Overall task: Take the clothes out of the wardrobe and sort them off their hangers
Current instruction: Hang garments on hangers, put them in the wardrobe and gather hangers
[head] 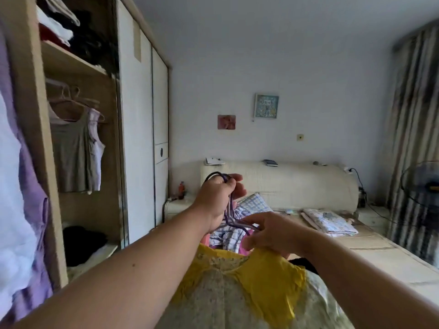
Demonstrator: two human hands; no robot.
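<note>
My left hand [217, 198] grips purple hangers [231, 218] by their hooks, raised above the bed. A yellow and floral garment [240, 286] hangs below them, in front of me. My right hand [270, 233] pinches the garment's top edge near the hangers' shoulder. In the open wardrobe [31, 129] on the left, a grey tank top [71, 153] and a pale lilac top [96, 148] hang on hangers from the rail. A purple and white garment [21, 186] hangs at the far left edge.
Checked clothes [240, 222] lie heaped on the bed [370, 257], with folded cloth [330, 222] farther right. Folded piles fill the wardrobe's upper shelf [69, 58]; dark clothes [83, 241] lie at its bottom. A bedside cabinet [175, 205], a fan [425, 184] and curtains [413, 129] stand around.
</note>
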